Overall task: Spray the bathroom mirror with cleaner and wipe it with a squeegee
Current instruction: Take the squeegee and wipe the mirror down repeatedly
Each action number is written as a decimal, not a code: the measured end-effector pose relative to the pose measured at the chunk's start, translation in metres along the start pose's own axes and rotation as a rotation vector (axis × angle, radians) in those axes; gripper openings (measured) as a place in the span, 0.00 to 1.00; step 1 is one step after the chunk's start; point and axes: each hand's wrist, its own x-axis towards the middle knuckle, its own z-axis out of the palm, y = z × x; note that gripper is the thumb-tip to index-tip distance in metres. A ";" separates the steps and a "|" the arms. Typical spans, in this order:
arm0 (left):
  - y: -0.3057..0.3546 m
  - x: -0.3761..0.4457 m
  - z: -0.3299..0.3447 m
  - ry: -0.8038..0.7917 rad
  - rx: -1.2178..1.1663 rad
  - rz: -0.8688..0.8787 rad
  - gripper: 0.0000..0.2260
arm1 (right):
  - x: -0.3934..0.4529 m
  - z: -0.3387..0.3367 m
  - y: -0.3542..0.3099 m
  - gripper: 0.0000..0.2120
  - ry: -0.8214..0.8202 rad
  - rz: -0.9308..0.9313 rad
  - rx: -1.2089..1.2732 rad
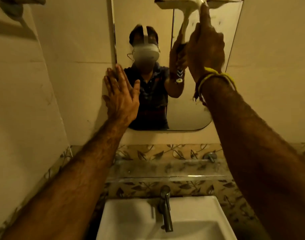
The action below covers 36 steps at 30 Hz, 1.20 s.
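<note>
The white plastic squeegee (191, 7) is cut off by the top edge — its handle largely hidden behind the right hand (206, 49).

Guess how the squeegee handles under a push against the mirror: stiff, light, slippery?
The squeegee is probably light: the right hand holds it overhead alone, one finger stretched up the neck. The pale, moulded-looking body likely stays stiff. Its wide blade lies flat near the top of the mirror, so it should glide rather than twist; wetness is unclear.
</note>
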 end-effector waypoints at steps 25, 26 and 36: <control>-0.013 -0.095 0.006 -0.125 0.224 0.107 0.33 | -0.266 -0.039 0.065 0.26 -0.520 0.273 0.032; -0.008 -0.106 0.008 -0.146 0.252 0.147 0.32 | -0.260 -0.044 0.065 0.26 -0.462 0.261 0.044; 0.047 -0.247 0.038 -0.224 -0.091 0.324 0.26 | -0.273 -0.136 0.131 0.14 -0.310 0.472 0.280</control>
